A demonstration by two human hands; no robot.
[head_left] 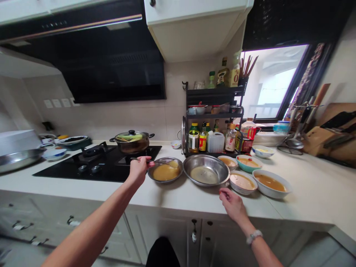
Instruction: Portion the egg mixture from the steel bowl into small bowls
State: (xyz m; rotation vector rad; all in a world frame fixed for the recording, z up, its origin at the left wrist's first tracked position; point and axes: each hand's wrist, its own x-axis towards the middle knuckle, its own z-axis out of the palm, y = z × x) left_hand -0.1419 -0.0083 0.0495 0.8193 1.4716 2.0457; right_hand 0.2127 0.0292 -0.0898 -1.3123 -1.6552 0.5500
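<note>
My left hand is closed round the dark handle of a spoon. The spoon's head reaches over a shallow metal bowl of yellowish-brown liquid; whether it dips in, I cannot tell. Just right of that bowl stands a larger metal basin with a little pale, cloudy liquid at the bottom. My right hand hovers by the counter's front edge, below the basin, fingers curled together. A small reddish spot shows at its fingertips, too small to name. Nearest to it is a white bowl of light orange-brown liquid.
More bowls of brownish liquid stand to the right: a green bowl and a larger white bowl. A lidded pot sits on the black gas stove. Behind the basin is a black rack of bottles; a knife block stands far right.
</note>
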